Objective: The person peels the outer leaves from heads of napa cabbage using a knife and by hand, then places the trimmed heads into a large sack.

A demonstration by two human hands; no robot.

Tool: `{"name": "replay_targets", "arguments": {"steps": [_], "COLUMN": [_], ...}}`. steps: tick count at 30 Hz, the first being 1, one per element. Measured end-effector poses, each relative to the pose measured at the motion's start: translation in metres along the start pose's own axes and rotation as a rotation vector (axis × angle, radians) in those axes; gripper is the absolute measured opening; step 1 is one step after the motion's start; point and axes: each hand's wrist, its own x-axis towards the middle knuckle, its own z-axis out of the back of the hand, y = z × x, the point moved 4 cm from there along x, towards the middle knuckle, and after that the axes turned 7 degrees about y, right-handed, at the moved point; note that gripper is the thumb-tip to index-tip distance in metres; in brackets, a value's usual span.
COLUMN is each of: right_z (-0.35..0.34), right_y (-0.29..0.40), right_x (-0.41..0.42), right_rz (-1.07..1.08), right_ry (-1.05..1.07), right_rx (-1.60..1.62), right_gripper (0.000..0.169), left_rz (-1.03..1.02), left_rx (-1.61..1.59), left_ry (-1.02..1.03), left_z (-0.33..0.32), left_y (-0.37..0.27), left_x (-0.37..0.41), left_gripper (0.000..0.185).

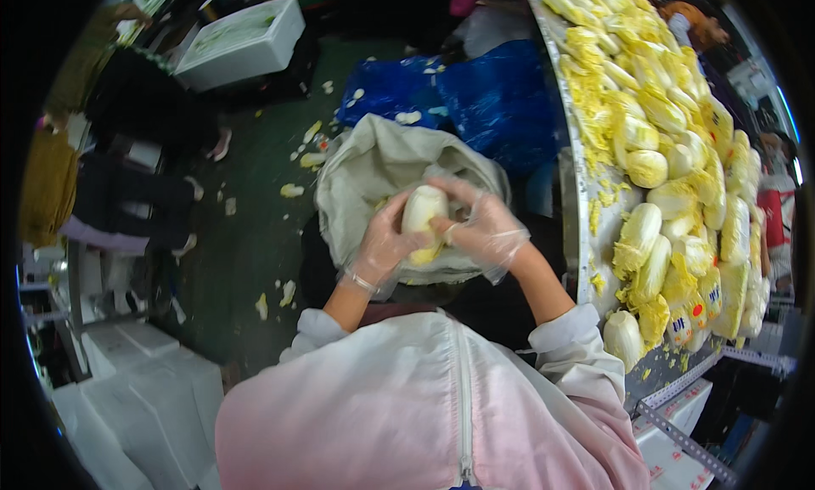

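Note:
Between my two hands is a small napa cabbage head (423, 211), pale at its upper end and yellow at the lower. My left hand (387, 235), in a clear plastic glove, wraps its left side. On the other side my right hand (479, 221), gloved the same way, presses thumb and fingers against the cabbage. Both hands are over the mouth of a large whitish woven sack (356, 165) with its rim folded outward. Some yellow leaf shows inside; the rest of its contents is hidden by my hands.
A metal table (602, 235) on my right bears piled napa cabbages (649, 108), several wrapped in printed film. Blue plastic sheeting (496, 101) lies beyond the sack. Leaf scraps (291, 190) litter the green floor (255, 159). People stand left, near a white foam box (248, 44).

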Motion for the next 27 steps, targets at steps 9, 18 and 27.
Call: {"name": "replay_targets", "arguments": {"steps": [9, 18, 27], "right_z": [0.006, 0.005, 0.0], "right_y": [0.004, 0.01, -0.001], "right_x": [-0.002, -0.008, 0.001], "right_rz": [0.053, -0.009, 0.138], "right_ry": [-0.063, -0.033, -0.095], "right_rx": [-0.332, -0.321, -0.257], "right_gripper": [0.066, 0.054, 0.042], "left_rz": [0.014, -0.003, 0.118], "left_rx": [0.178, 0.078, -0.072], "left_ry": [-0.07, 0.098, -0.001], "left_z": [-0.006, -0.013, 0.006], "left_y": [-0.002, -0.017, 0.002], "left_x": [0.002, 0.006, -0.001], "left_gripper": [0.068, 0.064, 0.077]}}
